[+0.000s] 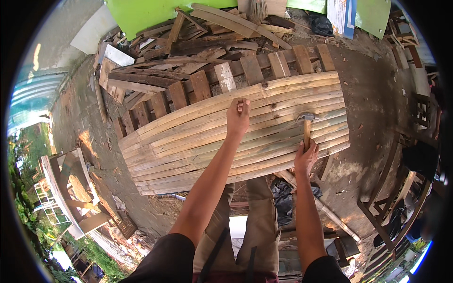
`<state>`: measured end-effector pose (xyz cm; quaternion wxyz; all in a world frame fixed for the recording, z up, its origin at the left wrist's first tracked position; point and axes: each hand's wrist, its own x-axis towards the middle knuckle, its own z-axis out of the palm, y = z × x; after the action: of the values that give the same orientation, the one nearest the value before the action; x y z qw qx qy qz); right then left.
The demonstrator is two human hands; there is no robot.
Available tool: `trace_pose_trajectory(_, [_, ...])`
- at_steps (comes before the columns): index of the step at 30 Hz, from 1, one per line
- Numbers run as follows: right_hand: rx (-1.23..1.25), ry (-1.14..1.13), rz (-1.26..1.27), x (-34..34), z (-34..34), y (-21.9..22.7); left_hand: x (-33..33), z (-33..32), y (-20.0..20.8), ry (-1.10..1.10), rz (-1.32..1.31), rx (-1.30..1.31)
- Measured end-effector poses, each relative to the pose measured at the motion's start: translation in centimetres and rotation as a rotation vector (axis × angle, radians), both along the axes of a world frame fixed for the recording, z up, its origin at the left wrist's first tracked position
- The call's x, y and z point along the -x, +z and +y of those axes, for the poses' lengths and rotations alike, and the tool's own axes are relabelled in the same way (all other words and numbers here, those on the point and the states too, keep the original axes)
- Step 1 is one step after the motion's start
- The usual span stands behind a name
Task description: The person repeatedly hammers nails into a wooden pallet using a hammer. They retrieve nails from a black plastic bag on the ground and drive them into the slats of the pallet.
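A panel of long split bamboo slats lies across wooden slats in front of me. My right hand is closed round the wooden handle of a hammer, over the panel's near right part. The hammer's metal head points away from me, above the slats. Over the middle of the panel, toward its far side, I hold my left hand raised with the fingers curled closed. Whatever may be between those fingers is too small to make out.
Short wooden boards stick out past the panel's far edge. Behind them lies a heap of scrap timber. A bamboo pole and black plastic lie near my legs. Wooden frames stand at left and right.
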<state>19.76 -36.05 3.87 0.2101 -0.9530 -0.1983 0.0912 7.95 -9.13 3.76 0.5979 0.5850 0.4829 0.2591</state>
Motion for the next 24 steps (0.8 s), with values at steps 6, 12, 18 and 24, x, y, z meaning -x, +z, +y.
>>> trace_pose_trajectory(6, [-0.152, 0.025, 0.008, -0.5, -0.2, -1.5, -4.6, 2.5, -2.7, 0.055, 0.178, -0.509])
trace_pose_trajectory(12, [-0.097, 0.101, -0.081, -0.9, -0.7, -1.8, -5.3, 1.7, -4.2, 0.096, 0.159, -0.5])
trace_pose_trajectory(18, [-0.158, 0.145, -0.082, -1.4, -0.8, -1.4, -4.4, 2.9, -3.0, 0.128, -0.008, -0.073])
trace_pose_trajectory(24, [-0.394, -0.088, 0.419, 0.5, 3.9, 4.3, -2.9, 1.1, 1.4, 0.021, -0.217, 0.53])
